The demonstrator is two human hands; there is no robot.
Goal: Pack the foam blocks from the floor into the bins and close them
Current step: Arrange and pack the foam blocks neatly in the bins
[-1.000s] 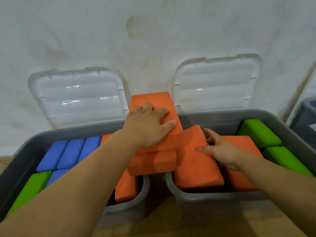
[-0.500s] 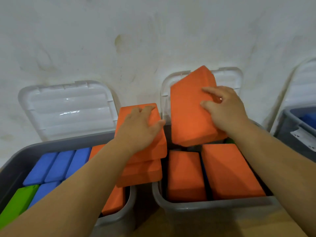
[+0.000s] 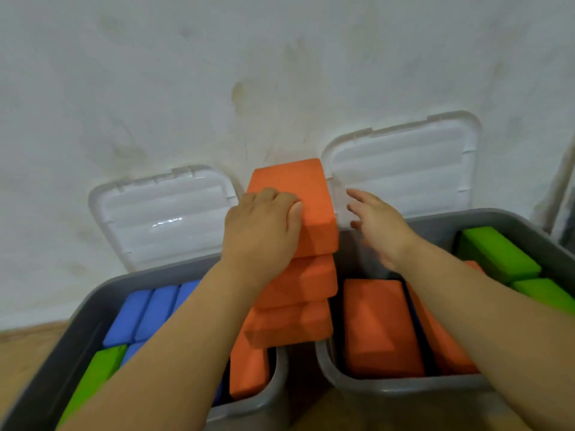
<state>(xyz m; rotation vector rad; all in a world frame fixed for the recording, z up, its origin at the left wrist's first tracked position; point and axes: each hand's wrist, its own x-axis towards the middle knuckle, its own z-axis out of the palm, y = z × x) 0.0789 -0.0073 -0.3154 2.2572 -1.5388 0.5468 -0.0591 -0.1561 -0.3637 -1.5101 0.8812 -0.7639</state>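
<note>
Two grey bins stand side by side against the wall, both with lids up. On the right end of the left bin (image 3: pixel 93 309) three orange foam blocks are stacked. My left hand (image 3: pixel 261 231) lies palm down on the top orange block (image 3: pixel 314 197), fingers curled over it. My right hand (image 3: pixel 379 225) hovers just right of that block, fingers apart and empty. The left bin also holds blue blocks (image 3: pixel 146 309) and a green block (image 3: pixel 96 371). The right bin (image 3: pixel 389 390) holds orange blocks (image 3: pixel 379 325) and green blocks (image 3: pixel 497 253).
The white lids (image 3: pixel 161 213) (image 3: pixel 404 163) lean back against the stained white wall (image 3: pixel 280 73). A narrow gap separates the bins. Wooden floor (image 3: pixel 25 353) shows at the left and in front. Something dark stands at the far right edge.
My right hand has set the orange block it held onto the stack and let go. My left hand now rests on that block. The view has shifted left.
</note>
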